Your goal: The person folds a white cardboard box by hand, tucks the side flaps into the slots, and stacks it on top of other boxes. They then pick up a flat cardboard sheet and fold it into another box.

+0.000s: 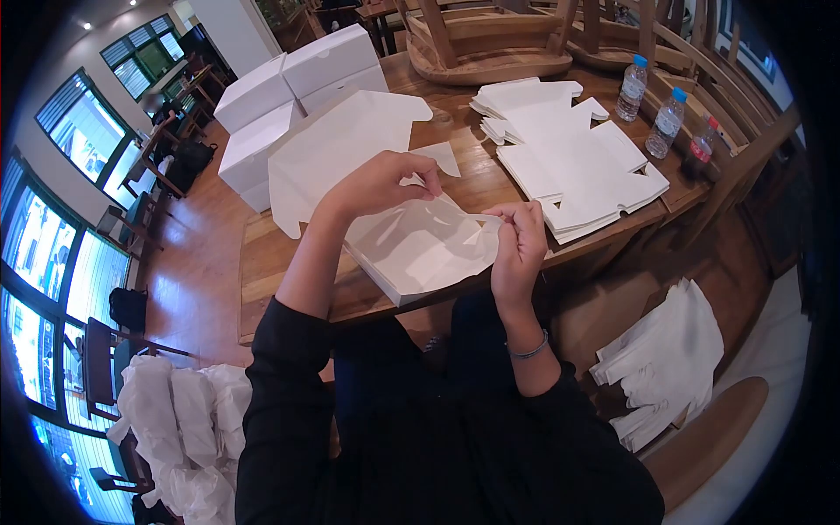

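A half-folded white cardboard box [420, 249] lies on the wooden table [289, 262] in front of me, its big lid flap [337, 144] spread out behind it. My left hand [385, 184] pinches the box's far wall near a small side tab [442, 157]. My right hand [518, 241] grips the right corner flap of the same box and bends it inward. Both arms wear black sleeves, and a thin bracelet circles my right wrist.
A stack of flat white box blanks [569, 162] lies on the table to the right. Three finished white boxes [289, 96] stand at the far left. Three plastic bottles [665, 118] sit at the right edge. More blanks [665, 363] rest on a chair, white bags [175, 420] lower left.
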Tool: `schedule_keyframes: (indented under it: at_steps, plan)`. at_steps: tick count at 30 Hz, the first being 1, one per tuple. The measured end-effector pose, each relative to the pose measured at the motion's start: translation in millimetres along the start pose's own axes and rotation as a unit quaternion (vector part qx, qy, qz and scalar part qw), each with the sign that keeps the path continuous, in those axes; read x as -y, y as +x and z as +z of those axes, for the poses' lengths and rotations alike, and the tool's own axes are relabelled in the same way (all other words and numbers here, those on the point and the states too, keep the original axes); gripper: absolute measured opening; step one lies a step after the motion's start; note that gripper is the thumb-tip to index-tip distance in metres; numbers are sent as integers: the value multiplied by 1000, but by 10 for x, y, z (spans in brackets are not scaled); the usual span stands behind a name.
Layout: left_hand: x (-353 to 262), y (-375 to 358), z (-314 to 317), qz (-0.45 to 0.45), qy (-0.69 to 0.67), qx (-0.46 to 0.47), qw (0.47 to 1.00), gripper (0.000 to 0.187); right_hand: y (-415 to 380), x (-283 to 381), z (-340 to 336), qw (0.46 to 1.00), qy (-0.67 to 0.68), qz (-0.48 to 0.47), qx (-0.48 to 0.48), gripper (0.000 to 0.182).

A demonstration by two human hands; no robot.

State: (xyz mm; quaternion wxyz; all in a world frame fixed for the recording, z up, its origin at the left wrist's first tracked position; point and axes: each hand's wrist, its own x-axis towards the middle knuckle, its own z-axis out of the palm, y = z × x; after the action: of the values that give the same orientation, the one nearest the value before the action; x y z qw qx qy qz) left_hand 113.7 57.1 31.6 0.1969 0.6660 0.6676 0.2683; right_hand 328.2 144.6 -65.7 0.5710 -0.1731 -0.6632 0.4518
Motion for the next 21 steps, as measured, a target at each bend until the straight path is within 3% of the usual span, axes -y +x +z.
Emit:
schedule_keyframes:
  at_steps: [12,18,21]
  plan:
    - [-10,-37,-33,-2,-13,18,1000,5,56,-184,38,988,111,93,-46,17]
    - [-6,-19,-13,37,-2,-2,999,5,12,-24,36,996,28,80,14,4]
    - [-75,-14,16,45,11,-16,999,5,-8,-48,70,997,54,60,16,7]
